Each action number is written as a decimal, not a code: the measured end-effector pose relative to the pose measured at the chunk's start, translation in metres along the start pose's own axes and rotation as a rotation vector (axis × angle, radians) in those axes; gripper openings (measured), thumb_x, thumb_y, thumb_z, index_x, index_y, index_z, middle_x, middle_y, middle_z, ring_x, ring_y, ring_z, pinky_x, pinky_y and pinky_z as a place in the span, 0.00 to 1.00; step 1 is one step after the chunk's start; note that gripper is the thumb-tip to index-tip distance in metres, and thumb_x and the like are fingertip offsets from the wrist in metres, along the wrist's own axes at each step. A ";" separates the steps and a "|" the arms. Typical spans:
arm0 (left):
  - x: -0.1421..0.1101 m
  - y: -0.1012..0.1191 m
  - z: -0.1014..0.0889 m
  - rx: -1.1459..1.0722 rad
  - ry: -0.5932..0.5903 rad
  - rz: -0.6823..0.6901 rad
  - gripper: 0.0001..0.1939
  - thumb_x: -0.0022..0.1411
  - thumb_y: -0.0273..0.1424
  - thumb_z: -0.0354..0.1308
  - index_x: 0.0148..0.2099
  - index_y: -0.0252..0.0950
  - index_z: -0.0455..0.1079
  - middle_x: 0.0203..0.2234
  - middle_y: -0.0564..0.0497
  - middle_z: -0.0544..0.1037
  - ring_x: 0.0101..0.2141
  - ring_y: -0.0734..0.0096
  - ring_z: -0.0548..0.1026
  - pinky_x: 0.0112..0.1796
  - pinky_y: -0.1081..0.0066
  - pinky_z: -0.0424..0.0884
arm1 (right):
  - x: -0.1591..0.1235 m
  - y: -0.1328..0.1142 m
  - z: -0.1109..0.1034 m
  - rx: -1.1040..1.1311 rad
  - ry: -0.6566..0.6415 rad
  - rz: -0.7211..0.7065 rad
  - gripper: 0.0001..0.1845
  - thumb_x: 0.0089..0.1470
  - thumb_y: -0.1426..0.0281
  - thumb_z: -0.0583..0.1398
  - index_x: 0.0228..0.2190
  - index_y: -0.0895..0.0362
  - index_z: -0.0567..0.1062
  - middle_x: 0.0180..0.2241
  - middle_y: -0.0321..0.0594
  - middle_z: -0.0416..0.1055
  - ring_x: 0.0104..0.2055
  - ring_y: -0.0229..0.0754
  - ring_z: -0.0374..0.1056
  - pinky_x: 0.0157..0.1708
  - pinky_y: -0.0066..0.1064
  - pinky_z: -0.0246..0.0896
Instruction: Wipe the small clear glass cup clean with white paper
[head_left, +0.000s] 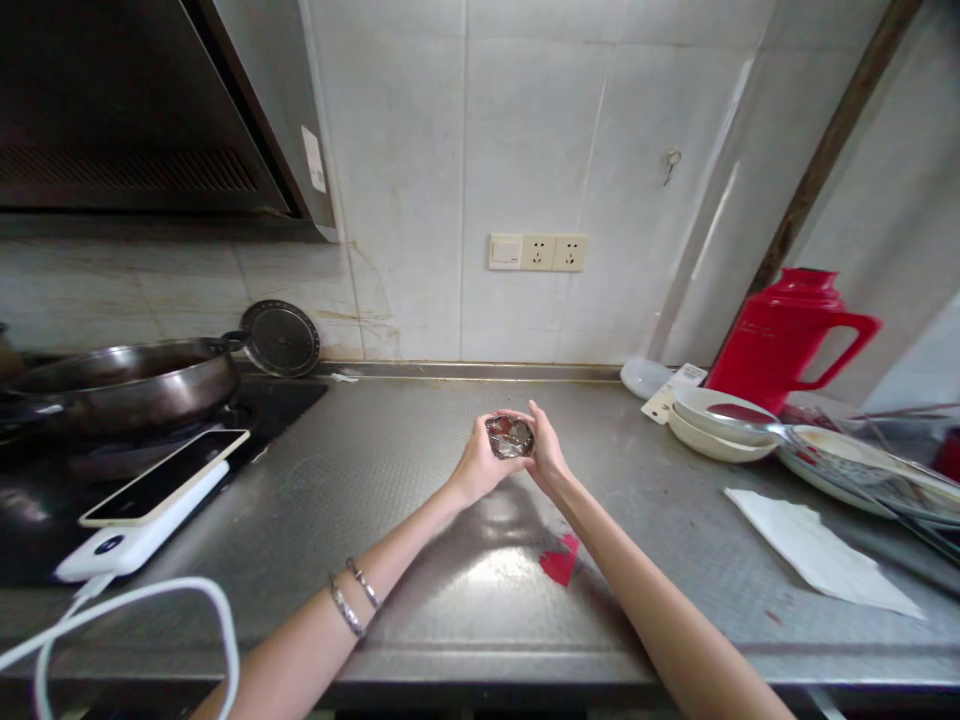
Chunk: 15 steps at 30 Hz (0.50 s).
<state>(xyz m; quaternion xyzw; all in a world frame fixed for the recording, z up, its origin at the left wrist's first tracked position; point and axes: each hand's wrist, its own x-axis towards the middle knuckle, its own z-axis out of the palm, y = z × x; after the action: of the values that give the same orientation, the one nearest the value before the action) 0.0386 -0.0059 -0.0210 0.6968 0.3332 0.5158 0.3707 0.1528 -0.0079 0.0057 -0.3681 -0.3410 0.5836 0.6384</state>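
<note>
Both hands are raised over the metal counter (405, 500), closed around a small round glossy object (510, 437). It looks like a glass or shiny container with a patch of red showing in it; its exact kind I cannot make out. My left hand (480, 468) grips its left and lower side, with the thumb along the near edge. The fingers of my right hand (547, 450) wrap the right and far side. Below them on the counter lies a torn red scrap (559, 565), beside my right forearm. Two silver bracelets (352, 600) circle my left wrist.
At left, a large pan (142, 385) sits on the black stove, near a phone (165, 478) on a white power bank (142, 530) with its cable. On the right are a red thermos (784, 335), stacked bowls (712, 440), a plate with utensils and a white napkin (817, 550).
</note>
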 end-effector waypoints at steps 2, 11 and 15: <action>0.000 -0.003 0.000 0.075 0.032 0.014 0.40 0.40 0.34 0.72 0.52 0.35 0.54 0.46 0.39 0.71 0.49 0.54 0.71 0.50 0.53 0.65 | 0.001 0.002 -0.001 -0.018 0.020 -0.021 0.23 0.54 0.56 0.52 0.27 0.59 0.78 0.28 0.43 0.78 0.38 0.47 0.74 0.37 0.33 0.68; 0.003 -0.009 -0.004 0.210 0.185 0.014 0.42 0.40 0.37 0.72 0.53 0.35 0.54 0.48 0.38 0.68 0.51 0.52 0.69 0.50 0.53 0.66 | 0.005 0.012 0.002 -0.063 0.027 -0.080 0.22 0.49 0.52 0.55 0.33 0.57 0.78 0.36 0.41 0.78 0.45 0.49 0.71 0.41 0.34 0.66; 0.003 -0.010 -0.005 0.109 0.076 -0.025 0.50 0.39 0.36 0.72 0.59 0.32 0.49 0.53 0.33 0.66 0.53 0.50 0.68 0.53 0.50 0.63 | 0.011 0.012 -0.004 -0.089 0.091 -0.089 0.23 0.51 0.52 0.55 0.36 0.57 0.77 0.38 0.40 0.78 0.44 0.47 0.71 0.42 0.33 0.65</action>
<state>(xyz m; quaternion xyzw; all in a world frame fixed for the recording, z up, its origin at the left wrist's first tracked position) 0.0339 0.0023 -0.0271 0.6917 0.3833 0.5184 0.3255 0.1515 0.0032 -0.0067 -0.4066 -0.3534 0.5214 0.6617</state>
